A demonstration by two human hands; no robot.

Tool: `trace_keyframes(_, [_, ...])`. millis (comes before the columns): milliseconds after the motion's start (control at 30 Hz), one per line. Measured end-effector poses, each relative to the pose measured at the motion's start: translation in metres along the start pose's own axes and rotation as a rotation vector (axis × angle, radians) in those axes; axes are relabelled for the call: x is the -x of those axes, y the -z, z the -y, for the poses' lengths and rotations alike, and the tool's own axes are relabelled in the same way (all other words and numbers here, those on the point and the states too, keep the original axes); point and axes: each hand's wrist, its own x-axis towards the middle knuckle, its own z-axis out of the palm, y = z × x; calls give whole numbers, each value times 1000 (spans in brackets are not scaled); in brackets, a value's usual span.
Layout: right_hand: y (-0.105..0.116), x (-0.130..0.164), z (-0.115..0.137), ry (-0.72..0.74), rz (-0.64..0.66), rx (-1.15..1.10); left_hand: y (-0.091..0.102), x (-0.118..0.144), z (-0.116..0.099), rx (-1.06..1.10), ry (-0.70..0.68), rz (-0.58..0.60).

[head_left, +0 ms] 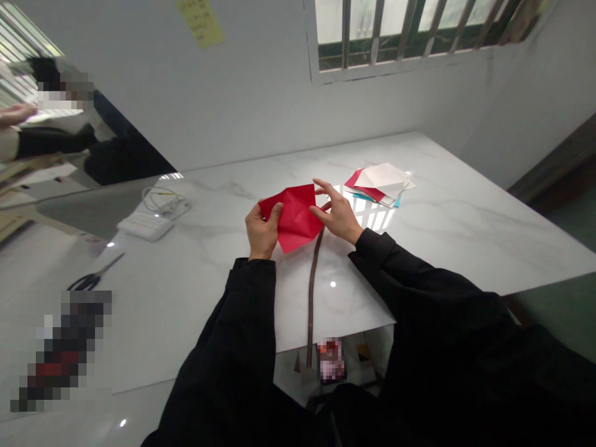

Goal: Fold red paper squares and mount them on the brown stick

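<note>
Above the table [223, 233] | red paper [297, 218] creased but not flat, so the folding looks begun and unfinished to me | stacked papers [382, 179] lie apart, untouched | left hand [262, 231] clasps the paper's left side, thumb on top; right hand [342, 216], grip released, fingers spread, is at its right edge

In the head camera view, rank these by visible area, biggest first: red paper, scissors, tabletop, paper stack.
1. Tabletop
2. Red paper
3. Paper stack, lying farther from the camera
4. Scissors, clearly the least area
</note>
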Motion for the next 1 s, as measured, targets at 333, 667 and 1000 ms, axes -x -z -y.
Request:
trace_keyframes(333, [3,-6,-6,-114,72,7,-1,3,-6,101,89,81])
trace_keyframes(667, [2,-8,-9,-350,152,-466,4,-3,12,185,228,-77])
trace_keyframes(1000, [0,-7,-7,-371,34,-543,8,0,1,517,565,175])
